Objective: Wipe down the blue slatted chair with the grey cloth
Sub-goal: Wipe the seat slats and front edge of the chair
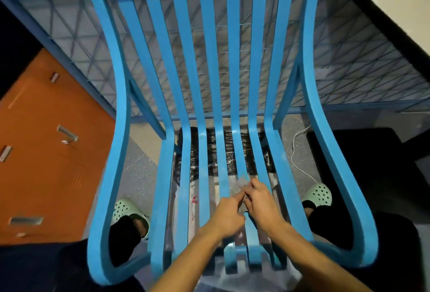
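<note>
The blue slatted chair (209, 63) fills the view, its back rising away from me and its seat slats running toward me. Both hands meet over the seat's middle slats. My left hand (229, 216) and my right hand (261, 203) pinch a small grey cloth (242, 181) between their fingertips. The cloth lies pressed on a seat slat and is mostly hidden by the fingers.
My feet in pale green clogs (320, 195) stand on either side of the seat. A black plastic-wrapped bundle (209, 150) lies on the floor under the slats. An orange cabinet (46, 152) stands at the left, a wire mesh frame (349, 70) behind, and a white cable (296, 150) at the right.
</note>
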The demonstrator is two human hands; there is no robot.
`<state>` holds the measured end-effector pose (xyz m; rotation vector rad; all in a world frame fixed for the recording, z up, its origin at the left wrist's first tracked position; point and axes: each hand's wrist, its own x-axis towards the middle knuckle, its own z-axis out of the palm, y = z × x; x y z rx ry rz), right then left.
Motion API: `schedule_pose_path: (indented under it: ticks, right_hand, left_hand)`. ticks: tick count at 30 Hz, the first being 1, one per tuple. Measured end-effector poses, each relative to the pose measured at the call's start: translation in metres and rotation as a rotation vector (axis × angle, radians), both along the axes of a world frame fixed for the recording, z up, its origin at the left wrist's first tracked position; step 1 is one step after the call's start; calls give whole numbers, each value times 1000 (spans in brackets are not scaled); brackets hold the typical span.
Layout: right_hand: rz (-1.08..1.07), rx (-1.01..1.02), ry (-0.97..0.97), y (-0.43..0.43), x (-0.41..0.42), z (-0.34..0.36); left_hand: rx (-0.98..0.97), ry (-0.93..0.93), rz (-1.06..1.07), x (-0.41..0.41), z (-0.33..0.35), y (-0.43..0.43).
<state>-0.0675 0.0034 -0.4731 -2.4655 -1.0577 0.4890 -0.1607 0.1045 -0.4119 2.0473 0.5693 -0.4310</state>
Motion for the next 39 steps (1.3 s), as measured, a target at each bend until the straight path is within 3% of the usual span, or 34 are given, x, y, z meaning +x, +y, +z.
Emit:
schedule_pose_path:
  ticks: [6, 15, 22, 33, 39]
  right_hand:
    - [11, 21, 41, -34, -32, 6]
    - [46, -20, 50, -48, -44, 31]
    - [124, 98, -30, -50, -66, 47]
    - [498, -45, -122, -43, -111, 30]
    - [392, -45, -168, -10, -73, 32]
  left_hand:
    - [-171, -116, 245, -50, 5, -25]
    - [-59, -221, 713, -114, 5, -4]
    - [-71, -212, 700, -131, -4, -21]
    - [2, -194, 592, -142, -8, -39]
    - [44, -227, 534, -131, -7, -30]
